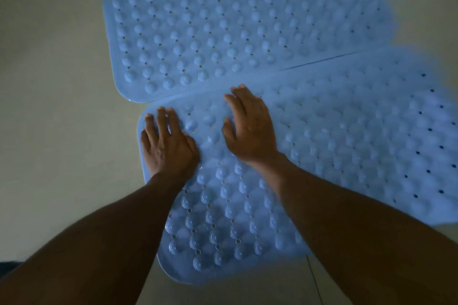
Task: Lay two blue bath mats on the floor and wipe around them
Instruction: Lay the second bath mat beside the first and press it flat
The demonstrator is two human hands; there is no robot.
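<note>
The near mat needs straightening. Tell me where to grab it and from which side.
Pinch the near mat by its smooth, bump-free border at the rounded left corner, coming from the left over the floor; the far mat crowds the top edge.

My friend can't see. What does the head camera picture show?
A left hand and right hand press flat on the near blue bath mat by its corner. A second blue mat lies beyond on a pale floor.
</note>
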